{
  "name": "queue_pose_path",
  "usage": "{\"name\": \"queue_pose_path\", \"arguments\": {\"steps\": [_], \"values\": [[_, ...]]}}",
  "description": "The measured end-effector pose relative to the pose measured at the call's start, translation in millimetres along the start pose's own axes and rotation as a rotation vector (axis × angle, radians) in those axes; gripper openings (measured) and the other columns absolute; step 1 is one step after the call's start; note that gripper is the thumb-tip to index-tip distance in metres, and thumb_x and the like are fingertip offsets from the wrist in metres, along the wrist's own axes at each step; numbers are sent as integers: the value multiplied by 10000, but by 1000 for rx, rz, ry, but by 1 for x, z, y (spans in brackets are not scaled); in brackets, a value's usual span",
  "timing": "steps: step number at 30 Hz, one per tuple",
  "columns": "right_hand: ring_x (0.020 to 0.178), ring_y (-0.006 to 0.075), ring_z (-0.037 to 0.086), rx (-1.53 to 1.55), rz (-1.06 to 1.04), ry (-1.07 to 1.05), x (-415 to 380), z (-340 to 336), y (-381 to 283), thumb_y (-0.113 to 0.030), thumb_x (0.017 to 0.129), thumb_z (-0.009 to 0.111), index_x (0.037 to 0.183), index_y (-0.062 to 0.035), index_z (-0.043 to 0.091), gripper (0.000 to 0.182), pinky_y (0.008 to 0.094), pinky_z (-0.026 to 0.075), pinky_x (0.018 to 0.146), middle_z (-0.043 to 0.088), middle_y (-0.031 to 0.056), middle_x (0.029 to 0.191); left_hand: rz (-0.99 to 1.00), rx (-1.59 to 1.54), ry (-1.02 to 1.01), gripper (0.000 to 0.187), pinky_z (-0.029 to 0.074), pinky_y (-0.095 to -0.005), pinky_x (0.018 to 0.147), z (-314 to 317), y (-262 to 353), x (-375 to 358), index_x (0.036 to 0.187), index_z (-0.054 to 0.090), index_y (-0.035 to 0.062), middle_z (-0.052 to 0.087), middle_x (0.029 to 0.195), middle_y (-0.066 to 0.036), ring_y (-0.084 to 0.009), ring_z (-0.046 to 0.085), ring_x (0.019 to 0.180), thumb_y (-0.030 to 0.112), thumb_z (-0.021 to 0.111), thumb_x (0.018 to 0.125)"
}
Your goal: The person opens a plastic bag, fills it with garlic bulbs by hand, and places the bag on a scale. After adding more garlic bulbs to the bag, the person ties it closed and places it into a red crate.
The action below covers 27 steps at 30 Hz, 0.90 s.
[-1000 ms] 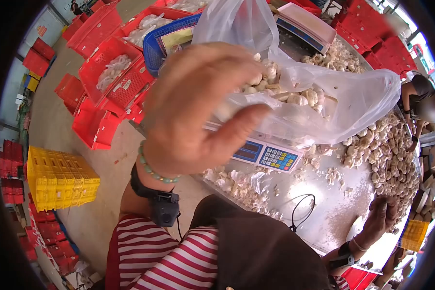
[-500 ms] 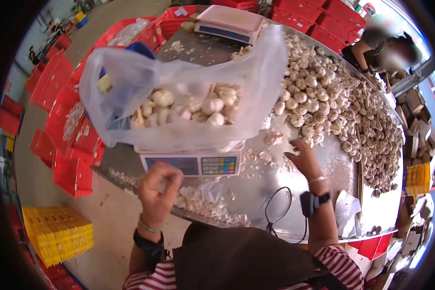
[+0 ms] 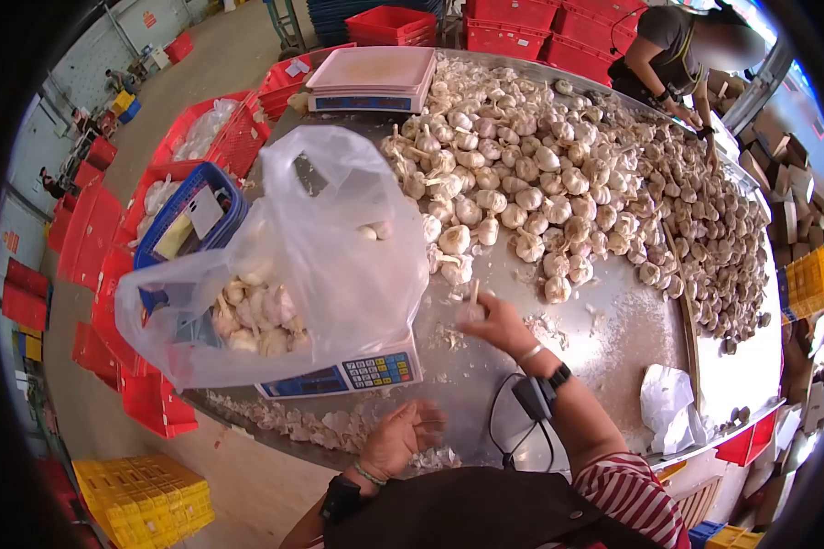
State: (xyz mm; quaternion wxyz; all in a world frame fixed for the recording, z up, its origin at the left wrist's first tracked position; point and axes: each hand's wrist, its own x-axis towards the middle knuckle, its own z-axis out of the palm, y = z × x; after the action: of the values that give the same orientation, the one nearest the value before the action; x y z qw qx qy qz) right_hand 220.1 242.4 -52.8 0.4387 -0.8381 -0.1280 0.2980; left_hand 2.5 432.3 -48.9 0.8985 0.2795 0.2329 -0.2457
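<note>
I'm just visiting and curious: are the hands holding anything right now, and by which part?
The right hand grips one garlic bulb around its body, stalk pointing up. The left hand looks open above the table edge, holding nothing visible.

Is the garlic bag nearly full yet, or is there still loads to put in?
Some is done: the plastic bag on the scale already holds a layer of garlic bulbs at the bottom. In hand: the right hand grips one garlic bulb on the table; the left hand is open and empty. Left: a big garlic pile still covers the table.
</note>
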Motion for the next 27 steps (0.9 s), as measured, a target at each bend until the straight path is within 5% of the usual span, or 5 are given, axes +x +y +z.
{"name": "queue_pose_path", "arguments": {"steps": [5,11,19,23,27], "values": [[984,163,588,515,-294,-484,-37,-6,-22,-287,824,710,1186,-4,565,482,320,482,864,630,137,1092,-94,-260,7,381,511,-405,814,31,18,20,1198,528,80,609,1116,-154,-280,604,1003,359,499,940],[1040,420,549,-538,-228,445,65,-47,-3,-198,791,670,1273,-103,488,524,441,497,849,511,245,1211,-138,-142,33,227,497,-318,507,14,17,16,971,582,50,622,988,-156,-241,624,764,261,507,942],[1032,414,550,-577,-56,439,127,-50,16,-110,729,663,1209,-83,501,507,449,477,876,524,252,1159,-27,196,96,302,471,-251,475,9,26,-19,957,592,-4,632,890,-109,-154,626,706,278,483,964],[811,283,632,-84,-81,452,88,-46,22,-107,693,728,1084,-28,564,432,356,512,717,629,138,885,-2,170,32,361,497,-263,539,5,22,-23,960,589,7,641,911,-115,-151,630,736,341,452,978],[975,216,581,1025,-47,65,1,-27,1,-53,711,697,1285,-37,435,631,326,527,814,543,103,1146,36,93,25,367,521,-284,652,8,16,-21,1005,584,8,639,954,-132,-171,637,814,344,438,982]]}}
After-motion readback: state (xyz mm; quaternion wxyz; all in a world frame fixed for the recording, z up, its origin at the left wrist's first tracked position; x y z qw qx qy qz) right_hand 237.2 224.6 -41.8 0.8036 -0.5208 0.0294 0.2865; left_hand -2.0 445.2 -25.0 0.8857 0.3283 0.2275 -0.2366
